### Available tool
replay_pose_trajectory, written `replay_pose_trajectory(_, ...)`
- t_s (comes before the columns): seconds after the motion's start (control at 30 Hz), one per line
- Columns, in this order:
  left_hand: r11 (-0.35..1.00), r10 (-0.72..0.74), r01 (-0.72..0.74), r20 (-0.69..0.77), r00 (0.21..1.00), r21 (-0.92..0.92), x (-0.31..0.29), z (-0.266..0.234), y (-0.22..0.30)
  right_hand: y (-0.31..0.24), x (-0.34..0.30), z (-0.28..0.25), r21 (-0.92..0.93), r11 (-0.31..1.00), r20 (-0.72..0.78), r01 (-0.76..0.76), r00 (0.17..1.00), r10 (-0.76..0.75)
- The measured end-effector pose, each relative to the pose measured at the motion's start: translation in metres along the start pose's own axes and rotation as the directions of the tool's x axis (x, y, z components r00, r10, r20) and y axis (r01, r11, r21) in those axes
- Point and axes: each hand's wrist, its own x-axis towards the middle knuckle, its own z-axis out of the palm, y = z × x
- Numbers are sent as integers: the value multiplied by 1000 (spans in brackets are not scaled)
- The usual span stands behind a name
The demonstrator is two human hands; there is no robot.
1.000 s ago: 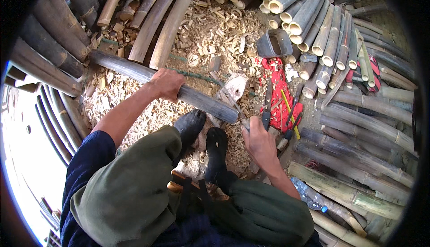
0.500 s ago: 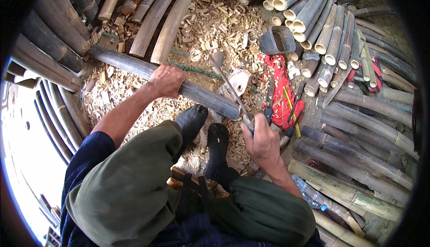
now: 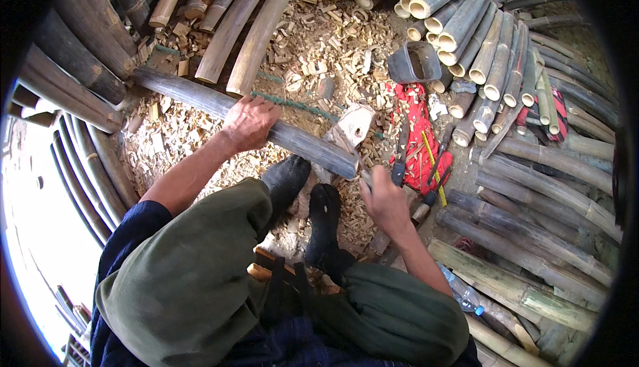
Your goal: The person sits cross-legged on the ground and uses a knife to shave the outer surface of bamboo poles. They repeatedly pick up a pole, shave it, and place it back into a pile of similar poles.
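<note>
A dark grey bamboo pole (image 3: 309,146) slants from the upper left down to its near end between and just beyond my feet. My left hand (image 3: 250,123) is closed over the pole at its middle, pressing from above. At the pole's right end, my right hand (image 3: 386,202) is closed round a long, narrow-bladed hand tool (image 3: 364,172). Most of the tool is hidden or too thin to make out now; its blade stands close to the pole's end. A pale wooden block (image 3: 357,123) with a hole lies beside the pole.
Wood chips (image 3: 319,54) cover the ground. Right of the block lies a red cloth (image 3: 418,140) with tools and a yellow measuring strip (image 3: 434,160) on it. A grey plastic tub (image 3: 401,67) stands beyond. Stacked bamboo poles (image 3: 526,220) line the right; more lean at upper left.
The tool's blade, long and plainly seen pointing up and away before, now shows only a short part by the pole's end. My right hand has turned; the left's fingers lie flatter on the pole.
</note>
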Motion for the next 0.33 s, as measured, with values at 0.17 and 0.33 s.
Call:
replay_pose_trajectory(0.17,1000,-8,9,-86,996,9,-2,7,1,-19,11,-30,-64,997,136,-47,989,55)
replay_pose_trajectory(0.33,1000,1,-1,-136,991,6,-7,3,3,-41,8,-44,123,979,-175,163,975,-140)
